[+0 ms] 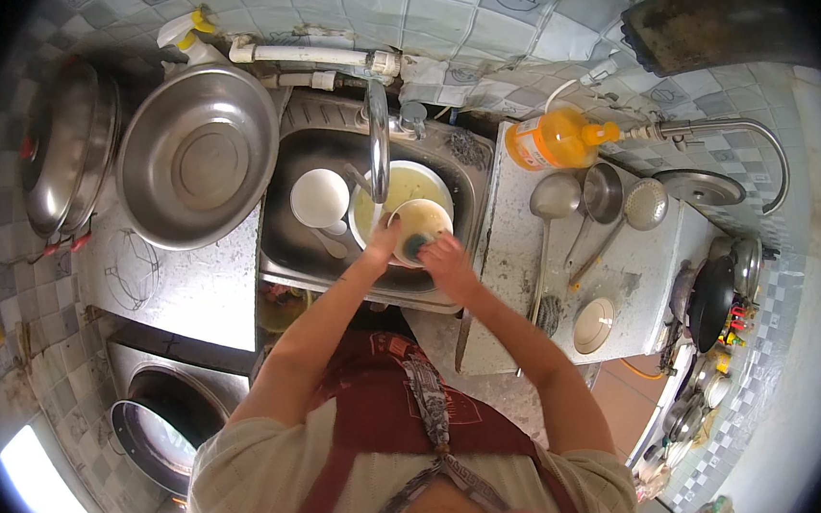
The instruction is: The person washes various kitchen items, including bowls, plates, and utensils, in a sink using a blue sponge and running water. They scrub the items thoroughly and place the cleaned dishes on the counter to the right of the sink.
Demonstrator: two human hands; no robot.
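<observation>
Over the steel sink, my left hand (382, 241) grips the rim of a pale bowl (428, 219), which is tilted toward me. A dark green scouring pad (413, 245) is pressed inside that bowl by the fingers of my right hand (445, 259). Below the bowl sits a larger white basin (436, 175) holding cloudy yellowish liquid. Beside it in the sink (285, 226) stand a white bowl (320, 198) and a white spoon (331, 245). The curved faucet (378, 136) reaches over the basin, and part of the basin is hidden by my hands and the held bowl.
A wide steel basin (257, 145) rests left of the sink, near a wire rack (131, 270). On the right counter are an orange soap bottle (553, 139), a ladle (555, 196), a skimmer (645, 204) and a small plate (594, 325). A wok (154, 439) sits lower left.
</observation>
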